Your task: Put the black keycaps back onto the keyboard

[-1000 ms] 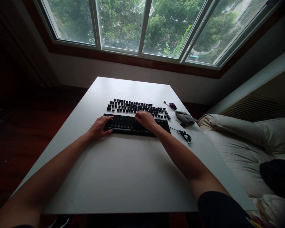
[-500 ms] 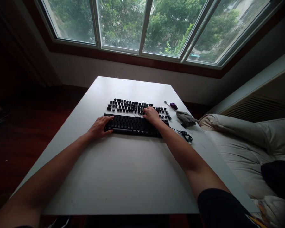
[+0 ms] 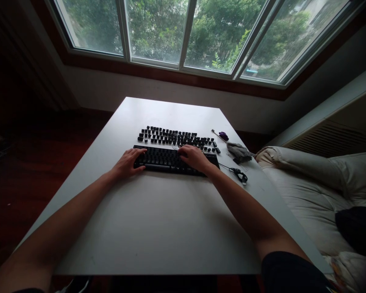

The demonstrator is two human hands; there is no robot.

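A black keyboard [image 3: 158, 158] lies across the white table. My left hand [image 3: 128, 163] spans its left end, the fingers towards the far side and the thumb by the near edge, gripping it. Over the right half of the keyboard is my right hand [image 3: 192, 157], its fingers bent together in a pinch. Whatever sits between those fingertips is hidden. Just beyond the keyboard, loose black keycaps [image 3: 158, 135] stand in several rows on the table. A thin wire loop [image 3: 175, 147] shows beside my right fingertips.
On the right of the table [image 3: 152, 228] lie a toothbrush [image 3: 218, 135], a purple item [image 3: 223, 136], a grey cloth [image 3: 239, 152] and a coiled cable [image 3: 239, 175]. A pale sofa [image 3: 305, 195] adjoins the right edge. Windows [image 3: 155, 32] rise behind.
My right hand has moved from the keycap rows back towards me, slightly left, over the keyboard. The left hand has stayed at the keyboard's left end.
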